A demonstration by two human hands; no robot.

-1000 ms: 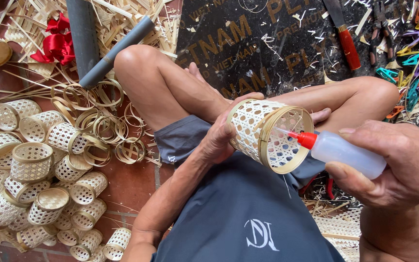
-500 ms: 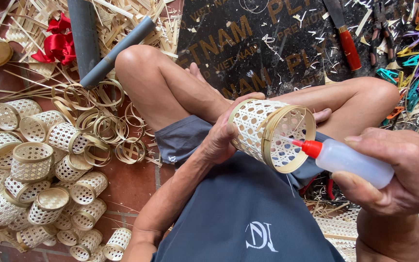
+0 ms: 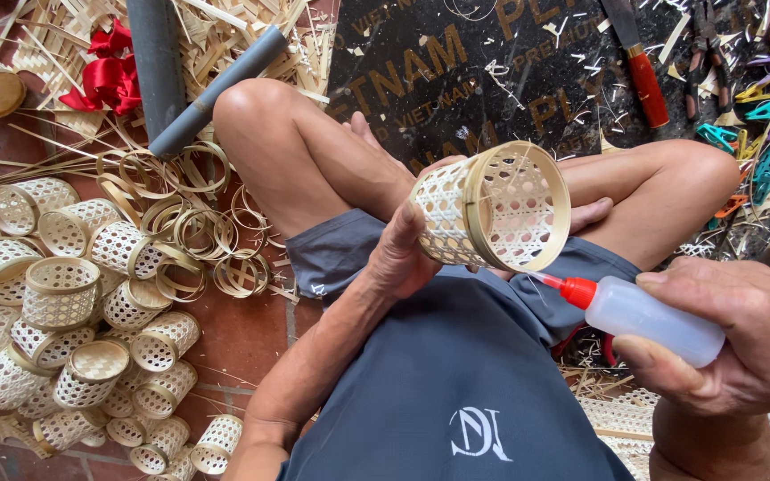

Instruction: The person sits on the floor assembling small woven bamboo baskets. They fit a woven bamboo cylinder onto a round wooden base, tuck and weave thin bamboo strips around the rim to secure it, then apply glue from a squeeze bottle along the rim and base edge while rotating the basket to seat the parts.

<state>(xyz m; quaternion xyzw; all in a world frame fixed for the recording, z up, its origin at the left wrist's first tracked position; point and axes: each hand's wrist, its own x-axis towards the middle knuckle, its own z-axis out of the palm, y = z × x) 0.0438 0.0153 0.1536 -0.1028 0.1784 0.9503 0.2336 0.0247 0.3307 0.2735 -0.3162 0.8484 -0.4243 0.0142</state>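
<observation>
My left hand [image 3: 403, 254] grips a small woven bamboo basket [image 3: 492, 209] by its side, open end turned toward me, above my crossed legs. My right hand [image 3: 741, 334] holds a clear squeeze bottle [image 3: 652, 319] with a red nozzle. The nozzle tip sits just below the basket's rim, a little apart from it. I sit on the floor in a grey shirt and shorts.
A pile of similar woven baskets [image 3: 73, 347] lies at my left, with loose bamboo rings [image 3: 198, 232] beside it. Two grey pipes [image 3: 180, 71] and a red ribbon [image 3: 104, 71] lie farther off. A dark board [image 3: 492, 62], a red-handled knife [image 3: 643, 71] and coloured clips [image 3: 768, 98] are ahead.
The bottle's nozzle has drawn back out of the basket's mouth and moved down to the right. The basket has tilted up slightly in my left hand.
</observation>
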